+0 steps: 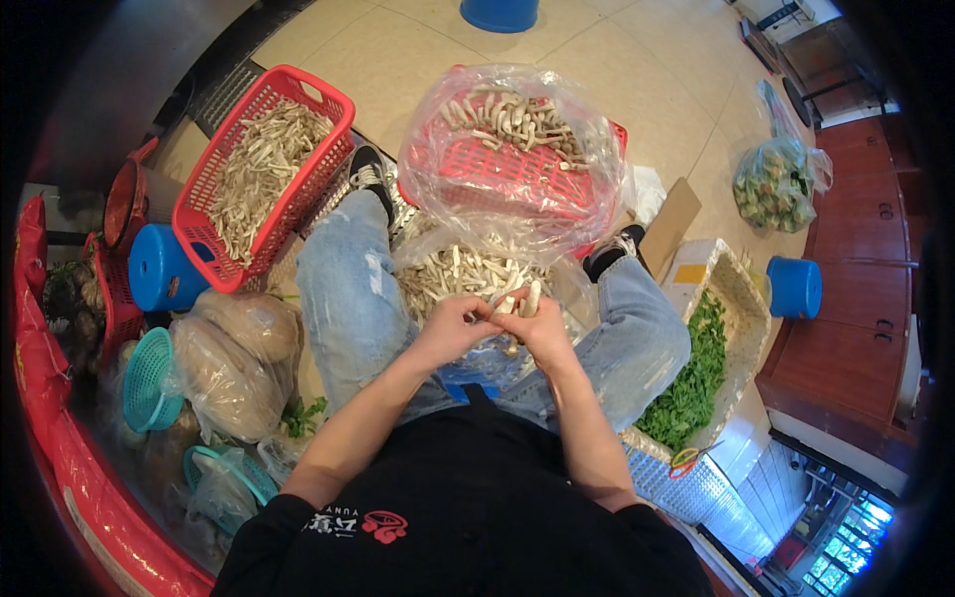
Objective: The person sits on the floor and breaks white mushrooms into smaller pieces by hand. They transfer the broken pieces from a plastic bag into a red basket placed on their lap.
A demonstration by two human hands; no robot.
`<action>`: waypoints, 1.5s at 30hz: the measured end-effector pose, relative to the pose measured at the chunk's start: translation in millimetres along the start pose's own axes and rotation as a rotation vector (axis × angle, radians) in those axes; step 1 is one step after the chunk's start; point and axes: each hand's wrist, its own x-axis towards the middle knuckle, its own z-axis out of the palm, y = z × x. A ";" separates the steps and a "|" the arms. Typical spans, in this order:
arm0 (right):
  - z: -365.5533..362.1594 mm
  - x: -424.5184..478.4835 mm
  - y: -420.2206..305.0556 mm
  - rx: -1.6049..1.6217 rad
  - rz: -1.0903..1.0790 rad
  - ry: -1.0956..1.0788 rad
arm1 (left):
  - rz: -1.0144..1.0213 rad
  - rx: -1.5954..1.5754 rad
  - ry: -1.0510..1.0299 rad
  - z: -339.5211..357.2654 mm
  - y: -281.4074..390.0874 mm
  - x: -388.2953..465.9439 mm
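Observation:
My right hand holds a few pale long-stemmed mushrooms, their ends sticking up past the fingers. Beside it, my left hand meets the mushrooms with thumb and fingertips; whether it pinches a piece is hidden. Both hands are over my lap, above a clear plastic bag of torn mushroom strips between my legs. Beyond that bag, a red plastic basket lined with clear plastic holds whole mushrooms. Another red basket, at the left, is heaped with shredded mushroom strips.
At the right, a foam box holds green leaves, with scissors at its near corner. Blue stools, a bag of vegetables, filled plastic bags and teal baskets surround me. Red-brown cabinets line the right.

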 end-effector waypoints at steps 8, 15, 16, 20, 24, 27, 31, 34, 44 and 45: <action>9.2 3.8 19.9 0.397 -0.010 0.081 | -0.157 -0.387 -0.013 -1.6 3.9 -0.8; 12.4 4.0 21.4 0.481 -0.040 0.104 | -0.135 -0.512 0.044 3.5 -4.5 -0.9; 12.9 4.3 17.9 0.402 -0.024 0.123 | -0.137 -0.527 0.093 5.2 -7.2 -1.4; 7.5 1.0 4.1 0.308 0.005 0.178 | -0.136 -0.557 0.214 -0.9 -7.2 1.6; -4.9 1.8 10.9 0.343 -0.009 0.199 | -0.181 -0.452 0.371 -6.1 -9.7 4.6; -9.2 3.4 12.9 0.214 -0.028 0.202 | -0.073 -0.035 0.418 -7.1 -17.4 3.5; -8.3 6.6 17.5 0.184 0.032 0.171 | 0.269 0.477 0.578 0.2 -9.8 3.3; -2.2 12.2 22.8 0.520 0.056 0.146 | 0.111 0.139 0.320 2.3 7.4 -0.4; 19.7 15.6 24.8 0.774 -0.024 0.155 | -0.139 -0.066 0.068 5.7 -13.0 0.6; 16.5 15.1 24.9 0.776 -0.003 0.156 | -0.165 -0.144 0.081 5.8 -12.3 1.2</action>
